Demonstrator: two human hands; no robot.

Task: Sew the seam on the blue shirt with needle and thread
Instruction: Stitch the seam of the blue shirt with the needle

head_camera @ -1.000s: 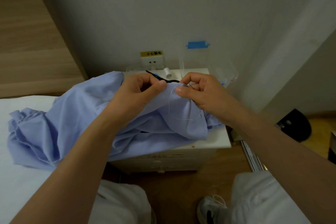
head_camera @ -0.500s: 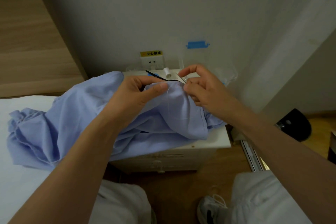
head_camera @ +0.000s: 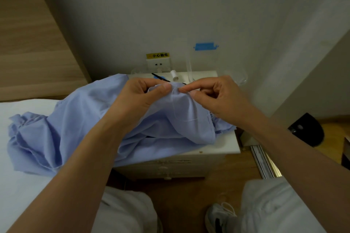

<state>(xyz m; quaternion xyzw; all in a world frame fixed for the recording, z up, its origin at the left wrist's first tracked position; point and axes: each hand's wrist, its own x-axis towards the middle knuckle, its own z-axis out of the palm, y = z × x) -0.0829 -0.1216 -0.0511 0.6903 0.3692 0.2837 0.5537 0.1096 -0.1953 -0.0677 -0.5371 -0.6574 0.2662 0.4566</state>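
The sewing looks to be in mid-stitch rather than near its end. The left hand (head_camera: 144,96) pinches a raised fold of the blue shirt (head_camera: 75,128) between thumb and curled fingers. The right hand (head_camera: 217,98), just beside it, has thumb and forefinger closed on what appears to be the needle (head_camera: 183,90), a fine glint at the fold's edge that is too small to make out fully. A loop of pale thread (head_camera: 175,108) lies slack on the cloth below the two hands, so this stitch is probably not yet drawn tight. How much of the seam is already closed cannot be told from here, since no finished stitches show. The shirt is draped partly over a white bedside tabletop (head_camera: 225,144) and partly over the white bed (head_camera: 22,185) on the left. A white spool (head_camera: 174,76) stands at the back of the tabletop, beside a thin black object (head_camera: 158,77) and near a clear plastic container (head_camera: 234,76). Behind them, a wall socket (head_camera: 158,63) sits under a yellow label (head_camera: 157,55), with a strip of blue tape (head_camera: 205,46) higher on the grey wall. The floor is wood, and a dark object (head_camera: 306,130) lies on it to the right.
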